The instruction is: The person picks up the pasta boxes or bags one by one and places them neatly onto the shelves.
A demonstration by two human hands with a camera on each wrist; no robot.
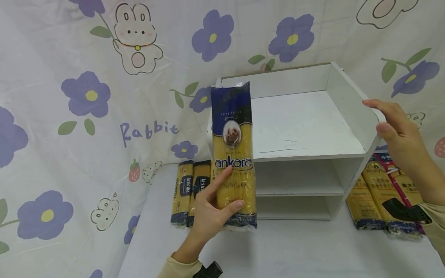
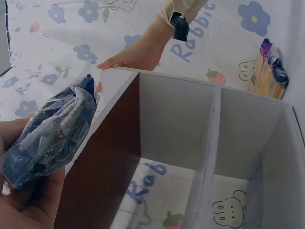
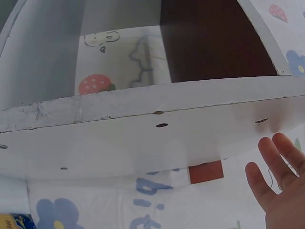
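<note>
A blue and yellow pack of spaghetti (image 1: 232, 181) stands upright in my left hand (image 1: 210, 210), in front of the white shelf unit (image 1: 309, 123). The thumb and index finger lie across the pack's front; the other fingers are hidden behind it. In the left wrist view the crinkled blue end of the spaghetti pack (image 2: 55, 133) shows beside the shelf. My right hand (image 1: 405, 133) holds the front top corner of the shelf's right side panel between thumb and index finger. In the right wrist view its other fingers (image 3: 271, 155) spread loosely by the panel's outer face.
Left of the shelf, packs of pasta (image 1: 182, 193) lie on the white table (image 1: 285, 247). More yellow packs (image 1: 373, 193) rest at its right side, partly behind my right forearm. A flowered curtain (image 1: 139, 100) hangs behind. The shelf has two lower compartments (image 1: 299, 175).
</note>
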